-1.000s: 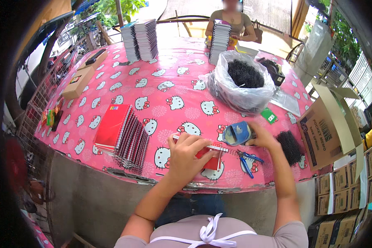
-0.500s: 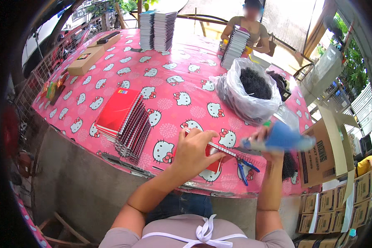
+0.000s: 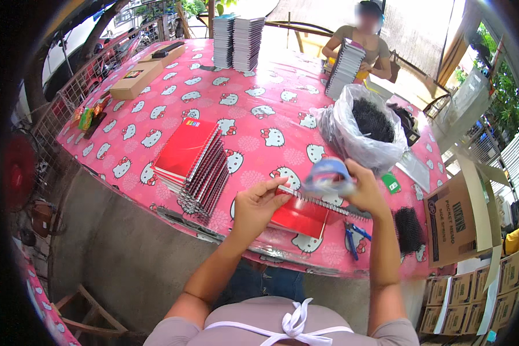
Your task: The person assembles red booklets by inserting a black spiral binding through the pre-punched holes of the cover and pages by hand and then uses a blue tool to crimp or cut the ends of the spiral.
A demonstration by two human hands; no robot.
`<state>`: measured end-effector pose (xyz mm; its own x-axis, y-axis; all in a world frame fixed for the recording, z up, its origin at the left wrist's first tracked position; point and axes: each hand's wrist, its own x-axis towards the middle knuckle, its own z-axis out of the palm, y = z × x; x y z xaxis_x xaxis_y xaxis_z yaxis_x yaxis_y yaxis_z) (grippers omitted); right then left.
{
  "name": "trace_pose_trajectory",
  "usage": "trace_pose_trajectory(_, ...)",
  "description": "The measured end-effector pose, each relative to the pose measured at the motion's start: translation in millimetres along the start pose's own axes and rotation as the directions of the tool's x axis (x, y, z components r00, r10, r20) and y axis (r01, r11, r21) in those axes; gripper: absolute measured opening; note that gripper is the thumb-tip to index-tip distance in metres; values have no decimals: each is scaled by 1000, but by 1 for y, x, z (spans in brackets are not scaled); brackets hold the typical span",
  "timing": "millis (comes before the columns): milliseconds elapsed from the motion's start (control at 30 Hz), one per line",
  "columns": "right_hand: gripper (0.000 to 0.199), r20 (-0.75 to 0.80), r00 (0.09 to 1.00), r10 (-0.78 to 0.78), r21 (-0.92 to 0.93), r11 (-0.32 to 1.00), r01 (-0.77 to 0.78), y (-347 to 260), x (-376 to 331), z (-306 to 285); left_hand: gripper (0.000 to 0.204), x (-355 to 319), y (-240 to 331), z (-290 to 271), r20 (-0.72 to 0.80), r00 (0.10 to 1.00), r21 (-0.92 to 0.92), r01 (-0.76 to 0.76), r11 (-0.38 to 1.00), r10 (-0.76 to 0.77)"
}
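A red spiral notebook (image 3: 301,214) lies near the table's front edge, its wire coil running along the far side and sticking out past the right end. My left hand (image 3: 258,205) pinches the coil's left end at the notebook's corner. Over the coil, my right hand (image 3: 363,187) grips a blue ring-shaped thing (image 3: 328,176), too smeared by motion to name surely. Blue-handled pliers (image 3: 356,237) rest just right of the notebook. To the left stands a stack of red spiral notebooks (image 3: 190,164).
Black coils (image 3: 409,230) lie at the right beside an open cardboard box (image 3: 458,216). A plastic bag (image 3: 340,132) of black coils stands behind a green piece (image 3: 391,183). Across the table, a person (image 3: 360,46) sits by a notebook stack (image 3: 345,70); more stacks (image 3: 236,43) stand at the back.
My right hand has brought the blue thing leftward from the right side to above the coil. My left hand's fingers have shifted to the coil's left end, and more of the red cover shows.
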<state>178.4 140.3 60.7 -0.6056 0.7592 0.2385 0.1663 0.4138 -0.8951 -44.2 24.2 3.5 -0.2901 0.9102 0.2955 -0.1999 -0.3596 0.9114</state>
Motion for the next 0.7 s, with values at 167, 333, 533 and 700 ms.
trace_pose_trajectory(167,33,-6,993,-114,-212,971,110,-7,7,9,35,2,5,-10,26,993,73,113,991,-115)
trace_pose_trajectory(333,30,-299,954,22,-666,711,-225,36,2,2,31,6,0,-15,60,985,-6,165,986,-165)
trace_pose_trajectory(533,38,-267,964,-9,-840,491,-229,125,-48,-21,17,14,18,8,230,920,186,-362,913,318)
trace_pose_trajectory(700,65,-340,937,83,-804,491,-335,87,-112,4,20,-20,46,14,540,657,270,-727,631,527)
